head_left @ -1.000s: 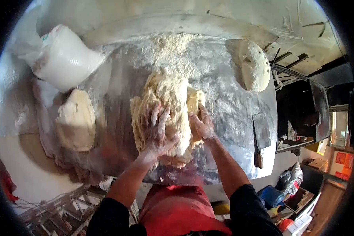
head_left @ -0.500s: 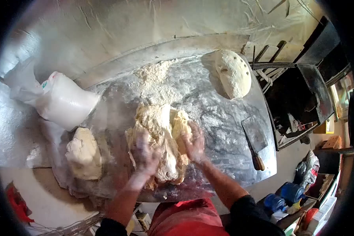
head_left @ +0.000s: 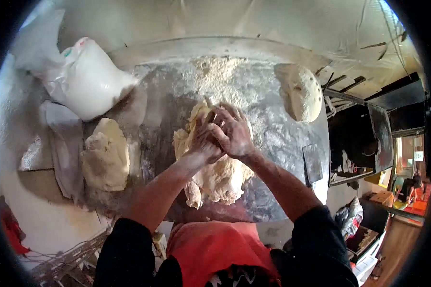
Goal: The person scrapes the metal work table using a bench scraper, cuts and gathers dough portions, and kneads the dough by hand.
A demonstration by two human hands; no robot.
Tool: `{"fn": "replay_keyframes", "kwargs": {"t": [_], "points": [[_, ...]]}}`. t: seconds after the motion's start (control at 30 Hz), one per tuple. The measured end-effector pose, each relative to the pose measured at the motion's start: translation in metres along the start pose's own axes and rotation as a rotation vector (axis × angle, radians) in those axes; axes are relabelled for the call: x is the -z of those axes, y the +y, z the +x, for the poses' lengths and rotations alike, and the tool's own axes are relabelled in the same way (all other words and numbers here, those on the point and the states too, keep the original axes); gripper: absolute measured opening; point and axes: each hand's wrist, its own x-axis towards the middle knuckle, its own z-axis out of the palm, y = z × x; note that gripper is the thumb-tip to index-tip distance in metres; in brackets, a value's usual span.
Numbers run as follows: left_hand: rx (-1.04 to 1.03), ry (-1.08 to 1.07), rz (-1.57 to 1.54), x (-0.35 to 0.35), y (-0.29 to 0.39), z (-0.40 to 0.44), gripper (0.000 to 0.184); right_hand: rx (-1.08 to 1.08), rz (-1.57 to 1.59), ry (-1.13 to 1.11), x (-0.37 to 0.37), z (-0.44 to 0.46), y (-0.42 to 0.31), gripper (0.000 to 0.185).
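A large, rough mass of dough (head_left: 222,182) lies on the floured metal worktop (head_left: 282,191) in front of me. My left hand (head_left: 208,141) and my right hand (head_left: 233,134) meet over its far part, overlapping at the thumbs. Both sets of fingers bend over the dough and press into it, and their tips are partly hidden. To the left sits a smaller lump of dough (head_left: 105,155), apart from the big one. Loose flour (head_left: 218,71) is heaped just beyond my hands.
A white plastic sack (head_left: 91,81) stands at the back left. At the back right lies a pale, floury oval thing (head_left: 307,95) with several dark holes. A flat scraper (head_left: 313,162) rests by the right edge. Beyond is a dark open metal box (head_left: 354,138).
My hands have moved from the two sides of the dough to its far part and come together there. The dough looks more folded over. My view has shifted.
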Motion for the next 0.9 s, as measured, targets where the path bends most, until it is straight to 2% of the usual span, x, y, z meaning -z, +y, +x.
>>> {"fn": "replay_keyframes", "kwargs": {"t": [0.07, 0.1, 0.17, 0.23, 0.27, 0.3, 0.37, 0.4, 0.43, 0.47, 0.53, 0.6, 0.63, 0.67, 0.7, 0.73, 0.77, 0.83, 0.9], "points": [[0.052, -0.153, -0.031, -0.033, -0.016, 0.014, 0.065, -0.119, -0.09, 0.007, -0.036, 0.006, 0.022, 0.064], [0.105, -0.523, 0.211, -0.04, -0.008, -0.001, 0.07, -0.107, -0.088, 0.011, -0.049, -0.003, 0.033, 0.063], [-0.034, -0.014, 0.368, -0.12, -0.037, -0.04, 0.07, -0.032, -0.071, 0.062, -0.073, -0.018, 0.054, 0.061], [0.074, -0.151, 0.151, -0.113, -0.048, -0.009, 0.069, 0.089, -0.096, 0.099, -0.086, 0.002, 0.094, 0.06], [0.139, -0.322, -0.227, -0.075, -0.045, 0.005, 0.069, 0.11, -0.124, 0.095, -0.089, 0.005, 0.101, 0.061], [0.097, -0.079, -0.187, -0.099, -0.055, 0.011, 0.07, 0.139, -0.094, 0.108, -0.092, 0.019, 0.111, 0.062], [0.104, 0.022, -0.14, -0.127, -0.081, 0.036, 0.069, 0.146, -0.103, 0.104, -0.098, 0.037, 0.129, 0.061], [0.133, 0.074, -0.112, -0.114, -0.077, 0.041, 0.069, 0.133, -0.119, 0.098, -0.102, 0.037, 0.131, 0.062], [0.033, 0.13, 0.012, -0.103, -0.071, 0.047, 0.069, 0.106, -0.091, 0.081, -0.105, 0.035, 0.135, 0.063], [0.095, 0.07, -0.021, -0.113, -0.068, 0.043, 0.069, 0.069, -0.057, 0.051, -0.102, 0.036, 0.132, 0.064], [0.173, -0.202, 0.055, -0.067, -0.04, 0.055, 0.075, -0.07, -0.146, -0.072, -0.093, 0.029, 0.113, 0.066], [0.217, -0.129, -0.002, -0.097, -0.016, 0.014, 0.08, -0.171, -0.152, -0.112, -0.068, 0.012, 0.078, 0.065], [0.236, -0.061, -0.074, -0.111, -0.002, -0.017, 0.084, -0.033, 0.004, -0.105, -0.055, -0.008, 0.067, 0.062], [0.205, -0.095, -0.266, -0.101, 0.02, -0.045, 0.079, -0.002, 0.001, -0.182, -0.066, -0.043, 0.067, 0.059], [0.176, -0.164, -0.134, -0.122, 0.022, -0.063, 0.078, -0.028, 0.04, -0.091, -0.074, -0.067, 0.07, 0.057], [0.162, -0.201, -0.072, -0.133, 0.016, -0.067, 0.077, -0.058, 0.075, 0.004, -0.081, -0.08, 0.078, 0.055], [0.146, -0.238, -0.009, -0.142, 0.011, -0.07, 0.077, -0.06, 0.076, -0.005, -0.084, -0.08, 0.086, 0.055], [0.141, -0.274, -0.356, -0.106, -0.001, -0.052, 0.075, 0.039, -0.15, -0.007, -0.081, -0.078, 0.085, 0.053], [0.174, -0.191, -0.376, -0.134, -0.006, -0.053, 0.074, 0.041, -0.148, 0.022, -0.085, -0.079, 0.086, 0.055]]}}
